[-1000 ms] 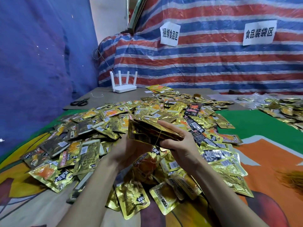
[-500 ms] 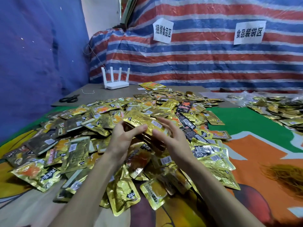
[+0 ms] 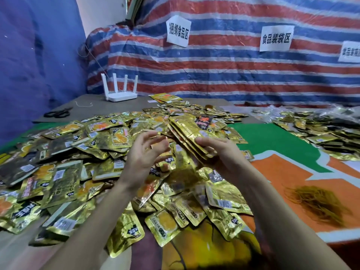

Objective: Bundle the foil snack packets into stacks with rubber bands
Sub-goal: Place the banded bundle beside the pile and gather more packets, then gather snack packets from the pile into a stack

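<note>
Obs: right hand (image 3: 224,156) grasps a stack (image 3: 190,131) of foil packets by its near end, thumb on top and fingers underneath. The stack is lifted above the heap of loose packets (image 3: 64,172) and tilts up and away from the person. Its edges look roughly flush but fan a little at the near corner.

Left hand (image 3: 144,154) is released, just beside the stack and not touching it, fingers loosely spread and apparently holding nothing. Motion blur; cannot tell whether a band is looped on its fingers or already round the stack.

Supply: rubber bands (image 3: 319,203) lie in a tangle on the orange cloth, well apart to the right, on the side of the occupied hand.

Judgement: step in hand is squaring and binding this stack.

Method notes:
- tap the long edge level first, since foil is slick and the packets will likely shear under a band
- keep the thumb pinch near one end and leave the middle free
- stretch the band wide with the free hand and slide it on from the far end to the middle
- let it down gently, as a snap may buckle the outer packets
- if the middle bulges, a second wrap is probably wiser than a tighter one
</note>
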A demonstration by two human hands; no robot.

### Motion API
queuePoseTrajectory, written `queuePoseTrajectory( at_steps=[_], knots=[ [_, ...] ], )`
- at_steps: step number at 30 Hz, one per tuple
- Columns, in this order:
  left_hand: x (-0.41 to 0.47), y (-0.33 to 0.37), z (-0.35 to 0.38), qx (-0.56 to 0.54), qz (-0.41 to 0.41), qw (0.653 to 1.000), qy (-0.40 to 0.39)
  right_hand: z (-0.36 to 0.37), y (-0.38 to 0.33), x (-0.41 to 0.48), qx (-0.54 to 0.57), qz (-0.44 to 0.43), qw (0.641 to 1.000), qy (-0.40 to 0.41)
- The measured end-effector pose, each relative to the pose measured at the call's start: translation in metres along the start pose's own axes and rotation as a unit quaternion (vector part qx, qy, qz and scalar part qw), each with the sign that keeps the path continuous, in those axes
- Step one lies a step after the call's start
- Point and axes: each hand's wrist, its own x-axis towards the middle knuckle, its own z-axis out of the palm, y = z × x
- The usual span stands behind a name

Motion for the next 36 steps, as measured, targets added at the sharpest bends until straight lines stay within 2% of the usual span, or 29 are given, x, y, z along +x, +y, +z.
queuePoseTrajectory(
  at_steps=[3, 5, 11, 14, 19, 23, 29, 30, 33, 34, 36],
  knots=[
    [-0.005, 0.000, 0.009, 0.103, 0.033, 0.993, -0.044, -0.037, -0.009, 0.011, 0.026, -0.020, 0.994, 0.102],
    [-0.005, 0.006, 0.018, 0.129, 0.051, 0.988, -0.072, -0.063, -0.016, 0.021, 0.017, -0.028, 0.984, 0.173],
    [-0.003, 0.008, 0.031, 0.117, 0.090, 0.987, -0.067, -0.139, -0.026, 0.051, -0.073, -0.006, 0.936, 0.344],
    [-0.001, 0.003, 0.039, 0.112, 0.093, 0.987, -0.061, -0.176, -0.023, 0.060, -0.145, 0.013, 0.897, 0.418],
    [0.004, 0.004, 0.063, 0.115, 0.093, 0.984, -0.094, -0.217, -0.022, 0.071, -0.215, 0.005, 0.839, 0.501],
    [0.005, 0.008, 0.074, 0.120, 0.079, 0.983, -0.116, -0.228, -0.016, 0.087, -0.263, 0.013, 0.804, 0.534],
    [-0.002, 0.003, 0.060, 0.145, 0.054, 0.979, -0.136, -0.253, -0.010, 0.106, -0.330, 0.060, 0.788, 0.516],
    [-0.002, 0.002, 0.056, 0.149, 0.050, 0.979, -0.128, -0.257, -0.009, 0.107, -0.372, 0.080, 0.772, 0.508],
    [-0.001, 0.001, 0.047, 0.143, 0.038, 0.985, -0.091, -0.261, -0.012, 0.103, -0.527, 0.148, 0.683, 0.483],
    [0.000, 0.000, 0.046, 0.141, 0.042, 0.986, -0.076, -0.257, -0.015, 0.101, -0.555, 0.147, 0.665, 0.478],
    [0.001, 0.001, 0.046, 0.137, 0.057, 0.988, -0.052, -0.238, -0.024, 0.095, -0.585, 0.090, 0.660, 0.464]
  ],
)
